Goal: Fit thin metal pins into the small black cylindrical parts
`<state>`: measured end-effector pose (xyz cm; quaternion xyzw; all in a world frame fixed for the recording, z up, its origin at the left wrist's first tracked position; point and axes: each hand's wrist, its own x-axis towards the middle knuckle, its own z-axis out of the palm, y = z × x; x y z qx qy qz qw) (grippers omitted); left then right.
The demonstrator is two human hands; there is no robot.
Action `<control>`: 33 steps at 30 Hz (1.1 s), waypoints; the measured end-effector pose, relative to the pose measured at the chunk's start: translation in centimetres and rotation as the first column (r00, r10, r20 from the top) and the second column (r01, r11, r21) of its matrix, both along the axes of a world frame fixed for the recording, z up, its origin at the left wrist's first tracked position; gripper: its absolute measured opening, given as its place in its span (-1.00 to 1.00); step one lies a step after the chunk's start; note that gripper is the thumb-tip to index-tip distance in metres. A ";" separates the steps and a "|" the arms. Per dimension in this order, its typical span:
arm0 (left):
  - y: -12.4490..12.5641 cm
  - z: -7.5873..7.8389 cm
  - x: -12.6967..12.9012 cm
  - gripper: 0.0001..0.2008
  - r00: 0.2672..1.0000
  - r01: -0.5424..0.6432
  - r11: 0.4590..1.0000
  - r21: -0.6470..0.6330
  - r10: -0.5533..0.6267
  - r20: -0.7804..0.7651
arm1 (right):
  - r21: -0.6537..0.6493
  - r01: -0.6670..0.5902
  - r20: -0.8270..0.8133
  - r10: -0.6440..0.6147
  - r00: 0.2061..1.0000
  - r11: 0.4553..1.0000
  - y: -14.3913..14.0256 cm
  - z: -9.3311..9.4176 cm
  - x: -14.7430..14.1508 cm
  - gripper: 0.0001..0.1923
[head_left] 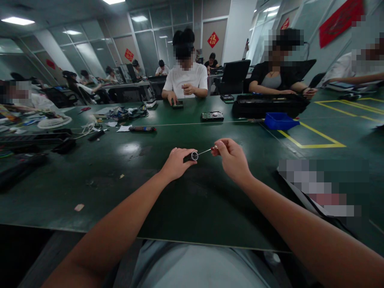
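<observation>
My left hand (174, 165) is closed around a short black cylinder (188, 157) with a pale ring at its end, which faces right. Between the fingers of my right hand (233, 161) is a screwdriver (205, 152) with a thin metal shaft and a reddish handle. The shaft points left and its tip meets the ringed end of the cylinder; whether it is inside or only against the rim I cannot tell. Both hands are just above the dark green table (168, 212), and my fingers cover much of the cylinder and of the handle.
Across the table a person in a white shirt handles a small device (177, 105). A hard drive (212, 116), a blue scoop-like tray (280, 121) and a long black casing (270, 106) lie beyond my hands. Cables (127, 113) and a dark pen-like tool (142, 129) are at left.
</observation>
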<state>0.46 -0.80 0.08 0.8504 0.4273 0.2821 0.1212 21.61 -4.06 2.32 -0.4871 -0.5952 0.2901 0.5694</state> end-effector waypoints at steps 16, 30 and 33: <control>0.0 -0.2 0.1 -0.62 1.000 0.011 1.000 -0.010 -0.011 0.007 | -0.014 0.107 0.210 -0.101 0.972 0.994 -0.8 1.0 0.1 -0.67; 0.2 -0.5 -0.1 -0.62 1.000 0.005 1.000 -0.008 -0.005 0.008 | 0.106 -0.055 0.376 0.011 0.926 0.993 -1.1 0.8 0.1 -0.79; 0.1 -0.5 0.0 -0.63 1.000 0.002 1.000 -0.021 -0.002 0.001 | 0.091 -0.021 0.402 -0.018 0.915 0.996 -1.2 0.9 0.1 -0.68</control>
